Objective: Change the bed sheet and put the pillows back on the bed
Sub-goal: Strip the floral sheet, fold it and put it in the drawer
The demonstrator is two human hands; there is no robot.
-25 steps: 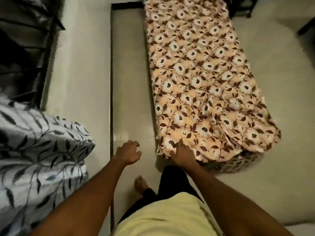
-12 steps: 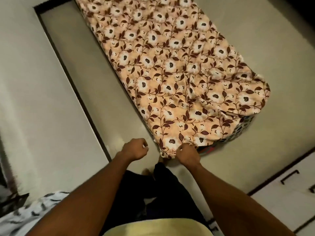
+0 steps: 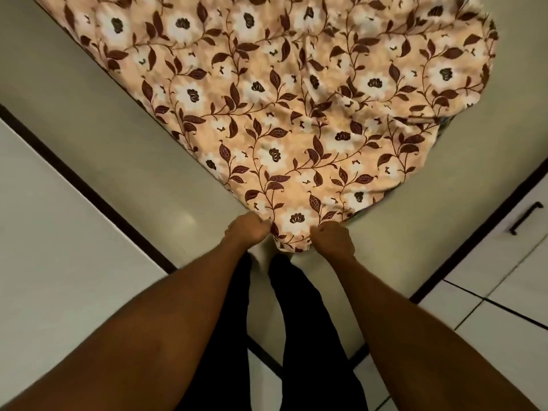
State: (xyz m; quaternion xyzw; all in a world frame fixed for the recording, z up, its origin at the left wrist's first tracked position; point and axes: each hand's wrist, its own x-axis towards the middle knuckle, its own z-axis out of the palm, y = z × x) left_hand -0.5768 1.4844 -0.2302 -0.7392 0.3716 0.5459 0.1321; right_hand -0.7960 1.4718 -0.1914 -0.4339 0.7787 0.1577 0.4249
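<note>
bed sheet (image 3: pixel 281 114) cut off at top edge, drawer handle (image 3: pixel 525 218) blurred

We see dim, warm light w/ faint glare on the floor (image 3: pixel 189 221). Pic's soft; edges bend, wide-angle.

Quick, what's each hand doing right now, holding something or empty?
Left hand: closed, gripping the near corner of the floral bed sheet.
Right hand: closed, gripping the same corner from the other side.
</note>
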